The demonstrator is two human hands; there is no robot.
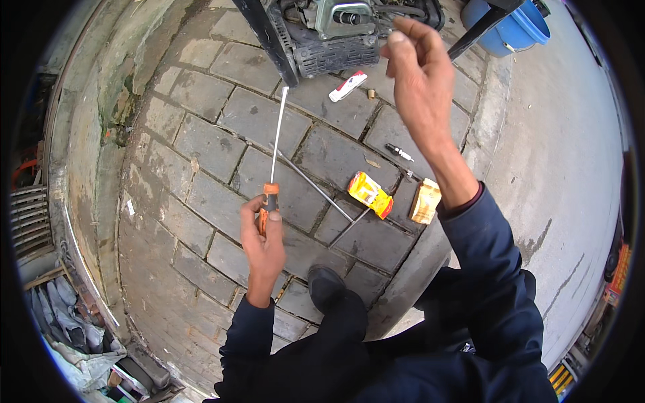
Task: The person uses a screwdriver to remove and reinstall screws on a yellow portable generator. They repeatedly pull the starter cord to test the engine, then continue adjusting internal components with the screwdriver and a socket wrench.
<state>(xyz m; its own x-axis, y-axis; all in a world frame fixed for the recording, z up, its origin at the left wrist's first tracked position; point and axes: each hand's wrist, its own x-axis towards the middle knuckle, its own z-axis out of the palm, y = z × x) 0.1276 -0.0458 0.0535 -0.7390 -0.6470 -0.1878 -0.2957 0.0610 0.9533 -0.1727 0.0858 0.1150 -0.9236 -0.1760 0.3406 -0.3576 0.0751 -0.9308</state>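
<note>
My left hand is closed around the orange-and-black handle of a screwdriver, its long metal shaft pointing up toward a dark frame leg. My right hand is raised beside an engine, thumb and fingers curled together. What it holds, if anything, cannot be made out. Under my right forearm a spark plug lies on the paving. Close by are a yellow-and-red packet and a small tan box. A long T-handled wrench rests on the bricks, partly beneath the packet.
Dark frame legs flank the engine. A red-and-white carton and a small brass-coloured cylinder lie before it. At the upper right stands a blue bucket. A stone kerb borders the paving; my shoe is on the bricks.
</note>
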